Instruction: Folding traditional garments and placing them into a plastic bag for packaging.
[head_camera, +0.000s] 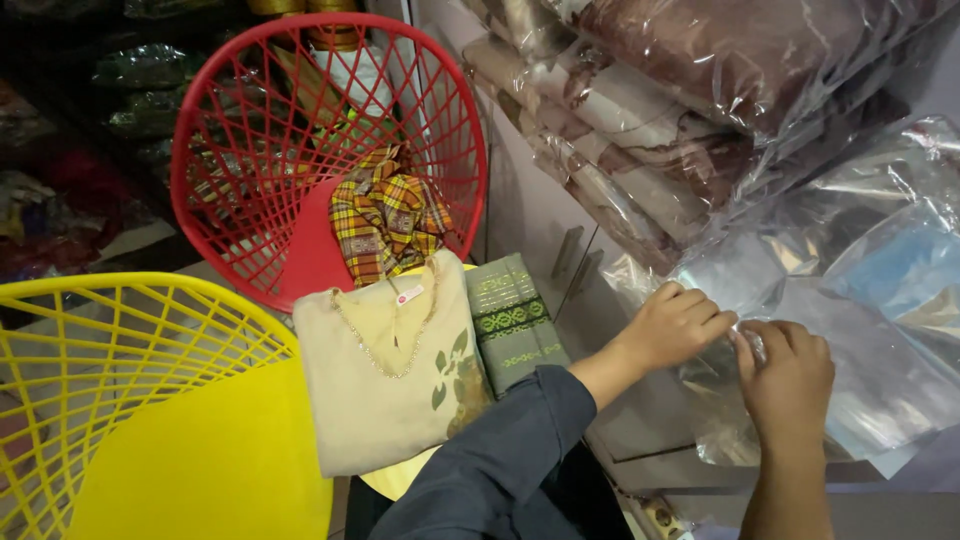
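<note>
Fingers (745, 345) of both hands pinch narrow on the edge of a clear plastic bag (800, 330); left hand (675, 325) and right hand (790, 380) meet at about 3 o'clock of the view, thumbs nearly touching. Whether they grip one layer or two I cannot tell.

- Stack of bagged brown fabric (650, 120), 1 o'clock, leans above the hands. Slick wrappers; a tug on the lower bags could, I judge, start a slide onto the work.
- Yellow plastic chair (150, 400), 8 o'clock, and red plastic chair (330, 150), 11 o'clock, stand just beside each other.
- Loose clear bags (900, 270) at 3 o'clock overlap the held one. Risk: fingers catch the wrong sheet, or thin film tears at the pinch.
- Cream folded garment (385, 380) with a bead necklace, centre, overhangs the yellow seat's edge; the left sleeve (500, 450) lies near it. An elbow swing could knock it floorward.
- Checked yellow cloth (385, 220) slumps on the red seat, touching the cream piece's top edge.
- Green patterned folded cloth (510, 320), just right of the cream garment, rests partly off it; likely to tip if that one shifts.
</note>
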